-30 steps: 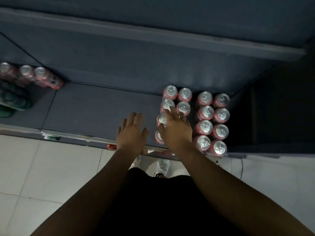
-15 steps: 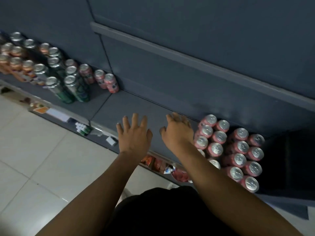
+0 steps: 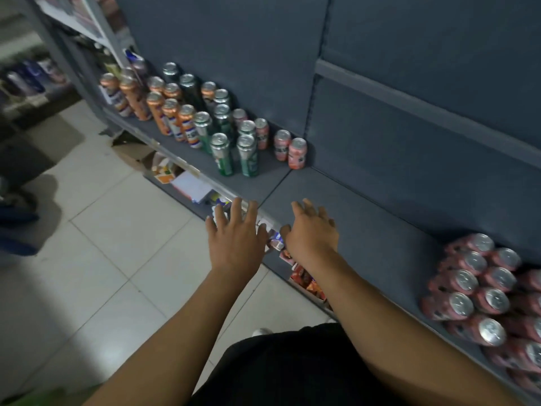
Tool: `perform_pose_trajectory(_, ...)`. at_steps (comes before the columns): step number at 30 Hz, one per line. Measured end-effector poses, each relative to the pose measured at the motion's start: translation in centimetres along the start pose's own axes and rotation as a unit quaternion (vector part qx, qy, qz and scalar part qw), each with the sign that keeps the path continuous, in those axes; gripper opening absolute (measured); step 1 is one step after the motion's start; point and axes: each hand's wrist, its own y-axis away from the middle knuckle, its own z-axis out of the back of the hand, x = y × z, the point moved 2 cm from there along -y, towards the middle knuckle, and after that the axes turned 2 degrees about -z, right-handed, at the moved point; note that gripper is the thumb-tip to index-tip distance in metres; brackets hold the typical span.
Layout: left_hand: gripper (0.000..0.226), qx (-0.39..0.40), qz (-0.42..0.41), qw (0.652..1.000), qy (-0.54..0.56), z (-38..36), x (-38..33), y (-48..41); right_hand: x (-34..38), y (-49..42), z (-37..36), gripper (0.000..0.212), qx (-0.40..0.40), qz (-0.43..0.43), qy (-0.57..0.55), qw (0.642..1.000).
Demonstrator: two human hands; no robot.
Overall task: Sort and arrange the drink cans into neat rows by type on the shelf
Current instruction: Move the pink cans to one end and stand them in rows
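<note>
Orange cans [image 3: 171,114] and green cans [image 3: 234,153] are standing mixed at the left, stray pink cans [image 3: 296,153] just beside them by the back wall. The left hand [image 3: 237,241] and right hand [image 3: 311,237] are hovering, fingers spread, holding nothing; the strays likely want gripping round the middle and lifting upright. Bare shelf [image 3: 366,230] is leaving room toward the pink rows [image 3: 474,288] at right, the front lip [image 3: 178,162] running close.

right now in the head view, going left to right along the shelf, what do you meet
orange cans → green cans → loose pink cans → bare shelf → pink can block. The dark cans stand among the orange ones, so they are left out.
</note>
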Motion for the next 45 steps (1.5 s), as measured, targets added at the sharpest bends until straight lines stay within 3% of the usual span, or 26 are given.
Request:
perform_pose_trajectory(10,0.055,0.024,0.023,0.999,0.000,-1.1,4.7,-4.2,4.9,-5.7,-0.9,0.064,0.003,0.015,0.009,1.000)
perform_pose_trajectory(25,0.061,0.042,0.018,0.999,-0.011,0.8,4.4,-22.4,8.0,-22.6,4.4,0.055,-0.002,0.020,-0.043,0.999)
perform_pose_trajectory(37,0.055,0.066,-0.087,0.994,0.018,0.0,4.1,-34.6,7.2,-29.3,4.6,0.052,0.018,-0.132,-0.069,0.989)
perform_pose_trajectory(42,0.065,0.124,-0.186,0.974,0.039,-0.6,3.0,-39.3,7.6,-30.4,3.9,0.047,0.004,-0.237,-0.123,0.964)
perform_pose_trajectory(45,0.059,0.136,-0.226,0.960,0.092,-1.0,1.4,-40.9,7.5,-30.8,2.9,0.049,0.001,-0.284,-0.163,0.945)
